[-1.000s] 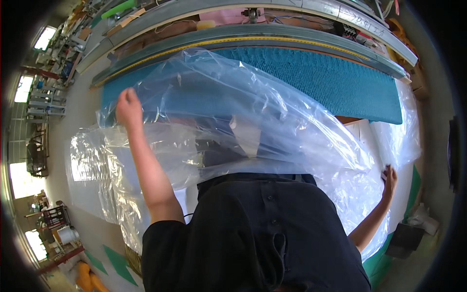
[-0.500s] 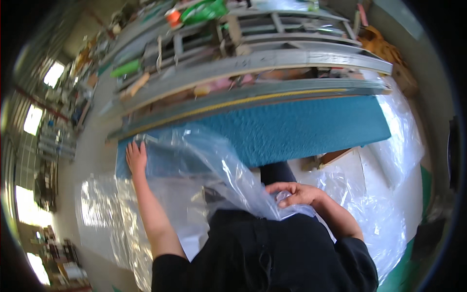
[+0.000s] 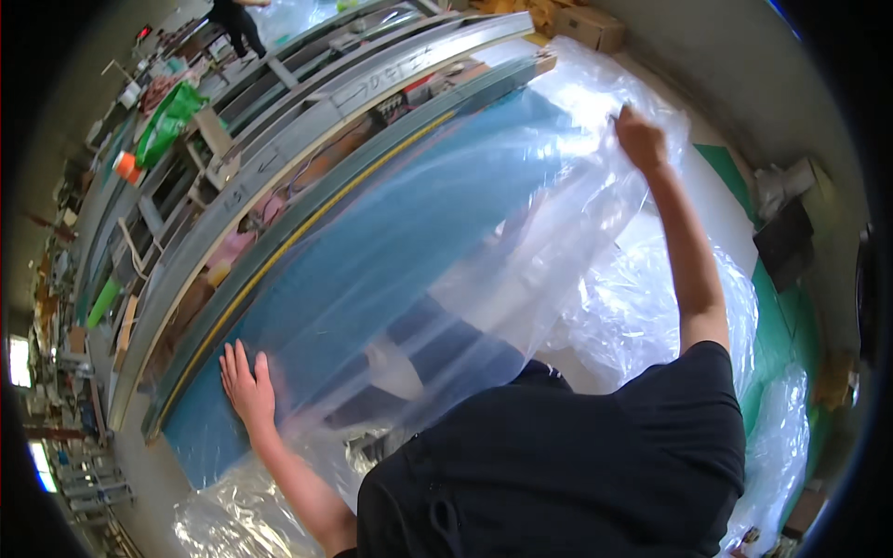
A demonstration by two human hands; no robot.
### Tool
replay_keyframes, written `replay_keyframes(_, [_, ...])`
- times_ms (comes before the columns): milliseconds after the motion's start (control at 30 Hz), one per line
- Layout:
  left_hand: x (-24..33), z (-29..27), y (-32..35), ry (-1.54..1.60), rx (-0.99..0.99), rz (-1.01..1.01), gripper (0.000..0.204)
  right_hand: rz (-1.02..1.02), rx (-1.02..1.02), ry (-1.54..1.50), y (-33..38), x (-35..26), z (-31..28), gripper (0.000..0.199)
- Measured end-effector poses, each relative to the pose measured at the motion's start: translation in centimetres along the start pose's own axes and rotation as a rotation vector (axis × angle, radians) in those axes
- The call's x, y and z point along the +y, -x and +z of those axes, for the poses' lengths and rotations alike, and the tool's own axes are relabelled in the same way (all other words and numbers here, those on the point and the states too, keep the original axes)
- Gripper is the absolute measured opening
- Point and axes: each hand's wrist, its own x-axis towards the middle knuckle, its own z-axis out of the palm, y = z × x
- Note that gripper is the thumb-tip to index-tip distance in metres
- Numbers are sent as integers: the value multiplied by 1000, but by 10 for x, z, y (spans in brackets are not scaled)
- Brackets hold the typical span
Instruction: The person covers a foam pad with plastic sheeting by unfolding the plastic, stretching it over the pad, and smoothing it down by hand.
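A long blue board lies before me, mostly covered by clear plastic film. My left hand rests flat near the board's left end, fingers stretched out, pressing the film down there. My right arm reaches far out to the right, and my right hand is closed on the film's edge beyond the board's far right end. Between the two hands the film is pulled out over the board and hangs toward my body. Finger detail on the right hand is partly hidden.
A grey rail with a yellow strip runs along the board's far side, with a metal beam behind it. Crumpled plastic lies on the right. A green bag, a cardboard box and another person are farther back.
My right hand has moved from near my waist out to the far right, drawing the film across the board. My left hand stays at the board's left end; the view has turned.
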Motion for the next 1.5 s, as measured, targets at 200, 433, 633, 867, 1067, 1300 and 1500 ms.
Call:
replay_keyframes(200, [-42, 7, 25, 1, 142, -141, 57, 169, -226, -110, 51, -13, 41, 25])
replay_keyframes(433, [-41, 1, 25, -144, 33, -170, 58, -161, -433, -578, -11, -120, -19, 41])
replay_keyframes(633, [-48, -23, 23, 262, -100, -25, 57, -83, -491, -455, -46, -99, 66, 65])
replay_keyframes(867, [-250, -3, 93, -232, 138, -401, 47, -6, -70, -609, 10, -120, 50, 47])
replay_keyframes(1067, [-216, -8, 64, -6, 169, -299, 25, 123, 292, -808, 86, -87, 12, 8])
replay_keyframes(1300, [-151, -10, 88, 156, 439, -14, 11, 534, 255, -1182, 159, 52, -2, 10])
replay_keyframes(1500, [-139, -15, 87, 449, 555, -252, 14, 230, 478, -930, 40, 93, -75, 20])
